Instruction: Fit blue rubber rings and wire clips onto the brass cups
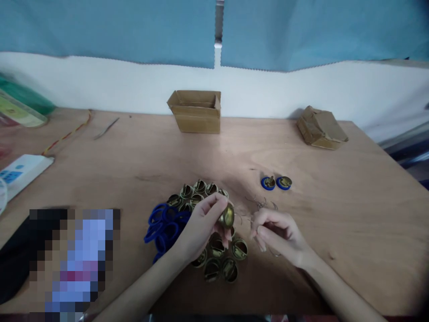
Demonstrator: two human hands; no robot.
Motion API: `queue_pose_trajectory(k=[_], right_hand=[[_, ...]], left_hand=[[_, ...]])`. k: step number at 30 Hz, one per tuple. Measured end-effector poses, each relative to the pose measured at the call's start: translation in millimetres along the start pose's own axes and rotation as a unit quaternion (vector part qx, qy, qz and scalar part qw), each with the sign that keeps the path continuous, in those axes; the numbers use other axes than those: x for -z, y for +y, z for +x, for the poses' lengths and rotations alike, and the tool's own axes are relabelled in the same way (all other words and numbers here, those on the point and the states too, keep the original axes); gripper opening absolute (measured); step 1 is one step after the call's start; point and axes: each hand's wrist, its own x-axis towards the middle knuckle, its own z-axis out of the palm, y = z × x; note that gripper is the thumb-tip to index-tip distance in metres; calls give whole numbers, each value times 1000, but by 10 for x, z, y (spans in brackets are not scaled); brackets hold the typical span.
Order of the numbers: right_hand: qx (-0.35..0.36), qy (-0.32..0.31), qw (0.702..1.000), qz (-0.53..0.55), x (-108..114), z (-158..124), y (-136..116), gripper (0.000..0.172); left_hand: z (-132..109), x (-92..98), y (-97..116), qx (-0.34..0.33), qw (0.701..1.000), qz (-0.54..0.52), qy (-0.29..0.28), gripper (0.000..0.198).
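My left hand [209, 217] pinches a round brass cap [228, 216], its domed side toward the right. Facing it, my right hand [276, 232] has its fingers closed on a thin curved wire [248, 218]. More thin wires [264, 204] lie in a loose tangle just behind that hand. Under and around my left hand sit several brass caps [229, 269], open side up with metal parts inside. A heap of blue rings [167, 228] lies left of them. Farther back on the right stand two brass caps fitted with blue rings [284, 182].
An open cardboard box [201, 120] and a crumpled carton [322, 128] stand along the back of the wooden table [140, 152]. On the left are a white power strip [25, 172], a cord [69, 135], tweezers [107, 128] and a pixelated object [78, 259] on black material.
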Motion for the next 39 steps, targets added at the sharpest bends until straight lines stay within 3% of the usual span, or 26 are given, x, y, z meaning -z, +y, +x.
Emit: queue_pose_trajectory(k=[6,15,24,35,39], right_hand=[[67,3,985,-157,-87,-13,24,16],[71,-24,989,-125,-167,26,40,16],[68,-22,977,-201,-145,22,50,17],[183,15,923,-337,-154,22,94,10],[241,27,891,-383,-140,34,91,10]], left_hand=[[-13,-40,-34,32,998,55,-9,40],[-25,-68,-63,43,994,99,-31,43],[-26,-73,-97,41,994,93,-42,44],[-44,-34,-41,10,993,98,-59,41],[-35,-44,-13,-13,990,125,-64,38]])
